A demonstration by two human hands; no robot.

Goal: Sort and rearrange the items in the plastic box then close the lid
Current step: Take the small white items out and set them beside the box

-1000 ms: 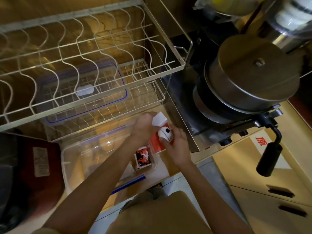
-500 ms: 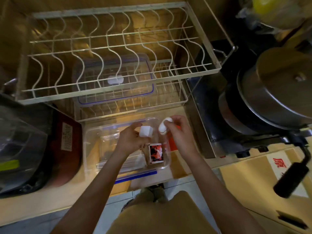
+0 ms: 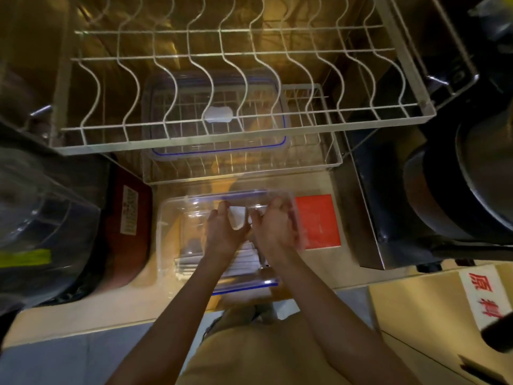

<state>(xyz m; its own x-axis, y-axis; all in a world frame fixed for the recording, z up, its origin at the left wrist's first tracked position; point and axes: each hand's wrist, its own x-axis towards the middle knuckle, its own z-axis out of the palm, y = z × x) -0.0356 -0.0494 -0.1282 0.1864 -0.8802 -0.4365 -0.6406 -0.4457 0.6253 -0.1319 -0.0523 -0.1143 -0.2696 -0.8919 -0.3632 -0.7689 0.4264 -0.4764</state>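
Observation:
A clear plastic box (image 3: 169,232) with a blue-trimmed rim stands on the counter in front of me. Both my hands are inside it, near its far wall. My left hand (image 3: 222,232) grips a small white block (image 3: 237,218) between thumb and fingers. Just right of it, my right hand (image 3: 274,229) is curled with its back toward the camera, so what it holds is hidden. Flat white packets (image 3: 244,259) lie on the box floor under my wrists. The clear lid (image 3: 216,120), edged in blue, rests on the lower wire rack behind the box.
A two-tier wire dish rack (image 3: 236,134) overhangs the far side of the box. A red card (image 3: 317,220) lies right of the box. A stove with a large lidded pot (image 3: 472,176) is at the right; a dark red appliance (image 3: 125,226) sits at the left.
Both hands have dropped lower into the box and moved closer together. The small red-and-black packet is no longer visible. The view has shifted left and down.

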